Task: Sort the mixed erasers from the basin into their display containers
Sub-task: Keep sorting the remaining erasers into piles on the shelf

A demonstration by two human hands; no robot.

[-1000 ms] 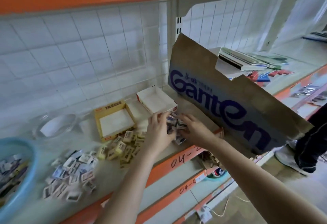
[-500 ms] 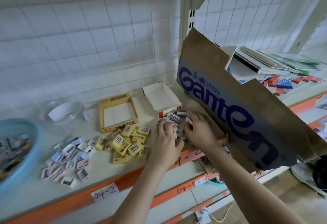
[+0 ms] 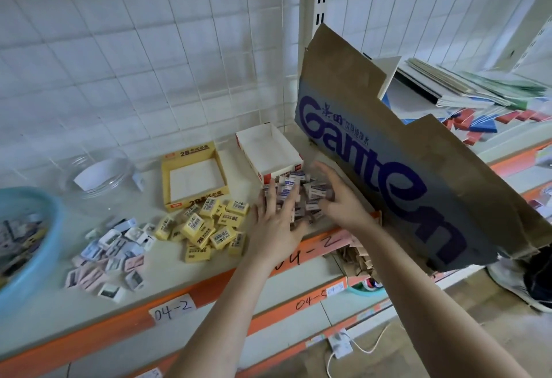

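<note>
Left hand [image 3: 277, 228] lies flat, fingers straight and spread, on the near side of the purple-label eraser pile [image 3: 316, 190]; grasps nothing. Right hand [image 3: 340, 201] has relaxed fingers against the pile's right side, also released. Pile sits on the shelf [image 3: 167, 285] just in front of the empty red-and-white box [image 3: 268, 153]. Yellow erasers [image 3: 209, 228] are heaped before the yellow box [image 3: 194, 174]. Blue basin [image 3: 44, 246] at far left holds mixed erasers.

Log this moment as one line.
left hand flat on eraser pile | right hand against it | red box empty | yellow box empty
</note>
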